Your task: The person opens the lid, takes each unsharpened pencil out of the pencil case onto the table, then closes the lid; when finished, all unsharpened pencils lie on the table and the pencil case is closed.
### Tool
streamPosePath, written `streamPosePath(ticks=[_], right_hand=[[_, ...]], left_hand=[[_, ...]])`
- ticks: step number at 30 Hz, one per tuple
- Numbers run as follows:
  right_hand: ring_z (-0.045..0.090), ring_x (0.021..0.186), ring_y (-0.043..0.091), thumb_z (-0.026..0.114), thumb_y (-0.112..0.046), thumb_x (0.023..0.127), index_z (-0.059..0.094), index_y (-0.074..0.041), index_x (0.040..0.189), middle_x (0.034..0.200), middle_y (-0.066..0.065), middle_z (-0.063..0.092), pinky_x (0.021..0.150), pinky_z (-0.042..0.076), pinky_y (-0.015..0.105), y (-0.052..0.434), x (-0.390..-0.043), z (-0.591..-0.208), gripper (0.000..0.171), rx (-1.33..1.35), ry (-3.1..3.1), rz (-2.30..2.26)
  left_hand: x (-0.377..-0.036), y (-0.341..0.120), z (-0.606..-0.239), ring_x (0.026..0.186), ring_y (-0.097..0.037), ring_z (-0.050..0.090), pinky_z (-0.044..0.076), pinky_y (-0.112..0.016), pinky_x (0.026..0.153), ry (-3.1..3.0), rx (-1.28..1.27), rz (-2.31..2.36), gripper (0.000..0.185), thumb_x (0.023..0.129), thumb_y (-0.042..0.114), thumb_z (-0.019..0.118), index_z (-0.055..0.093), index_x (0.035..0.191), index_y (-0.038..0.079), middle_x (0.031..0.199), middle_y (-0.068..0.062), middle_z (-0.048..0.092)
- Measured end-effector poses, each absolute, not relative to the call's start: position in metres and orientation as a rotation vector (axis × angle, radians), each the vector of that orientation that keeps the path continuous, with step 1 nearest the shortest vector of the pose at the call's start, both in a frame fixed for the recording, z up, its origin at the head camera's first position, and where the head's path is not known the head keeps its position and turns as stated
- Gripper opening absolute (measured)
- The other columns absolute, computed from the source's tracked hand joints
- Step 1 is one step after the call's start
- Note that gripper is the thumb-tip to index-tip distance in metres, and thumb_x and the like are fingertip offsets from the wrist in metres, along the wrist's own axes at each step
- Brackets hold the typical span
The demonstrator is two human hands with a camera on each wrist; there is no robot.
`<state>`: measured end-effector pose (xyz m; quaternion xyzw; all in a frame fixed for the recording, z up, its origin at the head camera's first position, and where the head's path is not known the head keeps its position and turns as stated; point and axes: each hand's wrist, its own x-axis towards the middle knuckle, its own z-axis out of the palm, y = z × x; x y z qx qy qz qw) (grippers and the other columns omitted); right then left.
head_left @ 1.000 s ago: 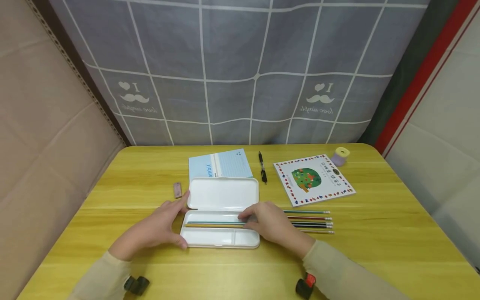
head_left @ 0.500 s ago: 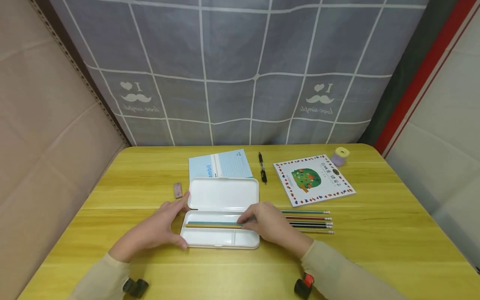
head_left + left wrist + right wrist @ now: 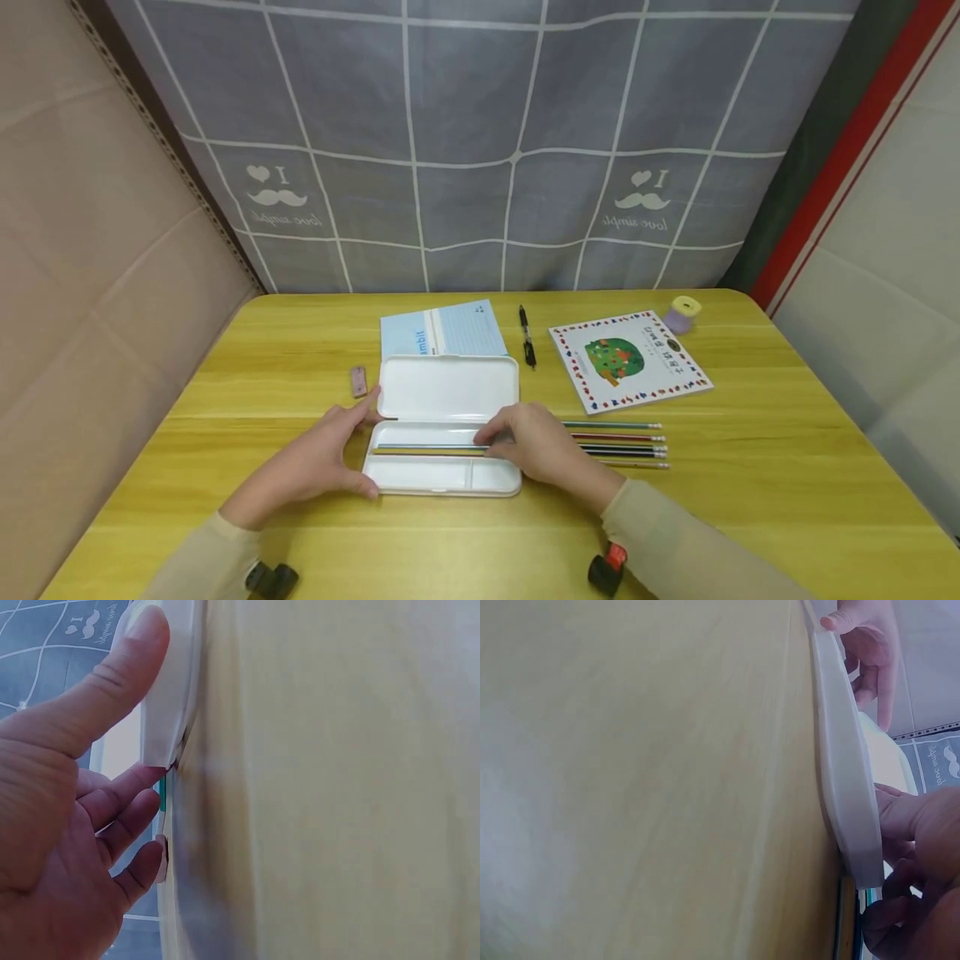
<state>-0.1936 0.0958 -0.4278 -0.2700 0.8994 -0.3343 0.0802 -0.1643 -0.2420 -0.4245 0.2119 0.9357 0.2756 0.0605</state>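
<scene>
A white pencil case (image 3: pixel 447 387) lies open in the middle of the yellow table (image 3: pixel 750 467), lid flat toward the back. A teal pencil and a yellow pencil (image 3: pixel 427 449) lie lengthwise in its tray. My left hand (image 3: pixel 358 454) holds the case's left end, thumb at the front corner and fingers at the hinge side; the left wrist view shows the thumb (image 3: pixel 112 667) along the case edge (image 3: pixel 176 690). My right hand (image 3: pixel 491 439) pinches the pencils' right end over the tray. The right wrist view shows its curled fingers (image 3: pixel 922 862) beside the case rim (image 3: pixel 844 772).
Several loose pencils (image 3: pixel 618 442) lie just right of the case. Behind it are a blue notebook (image 3: pixel 442 329), a black pen (image 3: pixel 527 335) and a picture book (image 3: pixel 628 360); a small yellow roll (image 3: pixel 682 312) stands at the back right. A small eraser (image 3: pixel 359 381) lies left of the lid.
My right fingers have shifted slightly on the pencils in the tray. The left hand and the case have stayed put.
</scene>
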Motion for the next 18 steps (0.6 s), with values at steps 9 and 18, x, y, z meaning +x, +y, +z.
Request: streamPosePath(ticks=[9,18], right_hand=[[0.072,0.103,0.014,0.083,-0.019,0.090,0.086,-0.025,0.100,0.100,-0.012,0.079,0.090,0.057,0.040,0.1028,-0.1957,-0.4340,0.012,-0.824,2.786,-0.931],[0.070,0.090,0.006,0.084,-0.014,0.088,0.084,-0.021,0.094,0.088,-0.014,0.077,0.083,0.057,0.031,0.0966,-0.1952,-0.4334,0.009,-0.779,2.751,-1.056]], left_hand=[[-0.1695,-0.2394,-0.4275,0.116,-0.015,0.049,0.044,-0.049,0.108,2.836,0.650,0.799,0.144,0.060,0.064,0.092,0.018,0.166,0.000,0.132,0.016,0.064],[-0.1683,-0.2424,-0.4256,0.117,-0.017,0.050,0.042,-0.053,0.109,2.844,0.664,0.803,0.144,0.061,0.063,0.092,0.018,0.165,-0.003,0.130,0.015,0.066]])
